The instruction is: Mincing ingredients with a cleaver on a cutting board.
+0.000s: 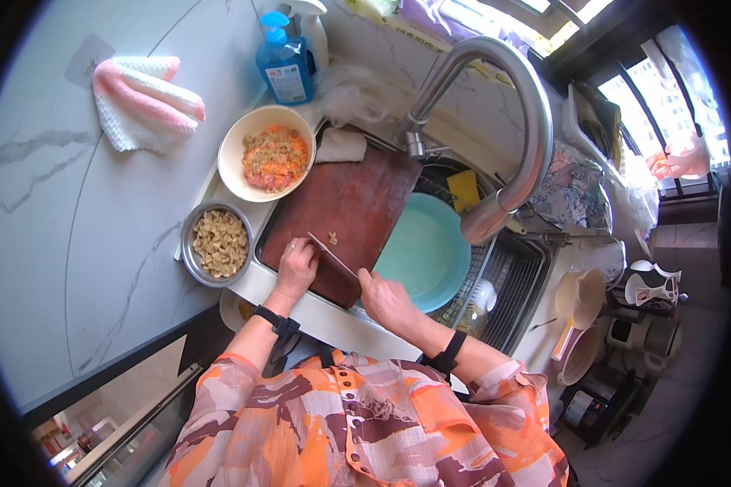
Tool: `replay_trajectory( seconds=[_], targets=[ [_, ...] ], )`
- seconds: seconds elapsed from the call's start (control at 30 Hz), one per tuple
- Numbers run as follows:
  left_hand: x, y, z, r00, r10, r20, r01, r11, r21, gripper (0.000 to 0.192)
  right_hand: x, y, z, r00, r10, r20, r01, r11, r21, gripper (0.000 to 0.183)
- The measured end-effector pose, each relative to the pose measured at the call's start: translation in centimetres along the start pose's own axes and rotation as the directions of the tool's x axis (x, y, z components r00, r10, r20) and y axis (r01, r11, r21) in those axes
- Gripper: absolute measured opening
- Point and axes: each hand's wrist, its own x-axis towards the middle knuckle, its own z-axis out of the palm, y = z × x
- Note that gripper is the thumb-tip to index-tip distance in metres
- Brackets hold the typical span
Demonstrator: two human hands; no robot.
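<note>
My right hand [387, 297] grips a kitchen knife [334, 255], its thin blade slanting across a reddish-brown cutting board [347, 195]. Close to the blade's far end is my left hand [298, 265], fingers curled down at the board; whether they pinch anything is hidden. A few small tan food pieces [333, 238] lie on the board just beyond the blade. Left of my left hand stands a metal bowl [186, 243] of chopped tan pieces [221, 243]. Above it, a cream bowl [228, 164] holds pink minced meat with shredded orange vegetable and tan bits [274, 158].
The board lies over part of the sink, beside a turquoise basin [423, 255]. A tall curved faucet [539, 122] arches above, near a yellow sponge [463, 190]. Behind are a folded pale cloth [341, 146] and a blue pump bottle [285, 70]. A wire rack [505, 292] sits right.
</note>
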Motion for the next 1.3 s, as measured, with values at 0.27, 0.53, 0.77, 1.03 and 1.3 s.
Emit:
replay_trajectory(
  seconds=[0.27,0.53,0.77,1.03,1.3],
  targets=[
    [0.0,0.0,0.0,1.000,-0.001,-0.001,0.001,1.000,-0.023,0.011,0.4,0.6,0.4,0.999,0.009,0.033,-0.007,0.999,-0.049,0.019],
    [-0.7,0.6,-2.0,0.994,-0.101,-0.029,0.098,0.991,-0.092,0.007,-0.7,0.5,1.8,1.000,0.009,0.015,-0.011,0.994,0.113,0.018],
    [0.9,1.9,-8.5,0.992,-0.097,-0.084,0.095,0.995,-0.029,0.007,-0.3,1.8,1.2,0.990,0.141,0.009,-0.141,0.989,0.043,0.021],
    [2.0,-7.3,-14.4,0.909,-0.350,-0.224,0.410,0.846,0.341,0.014,-0.5,0.6,1.7,0.994,0.108,-0.019,-0.108,0.994,0.023,0.019],
    [1.9,-7.6,-13.8,0.900,-0.411,-0.146,0.434,0.817,0.380,0.015,-0.5,0.8,1.9,0.993,0.115,-0.007,-0.115,0.993,0.006,0.020]
  ],
)
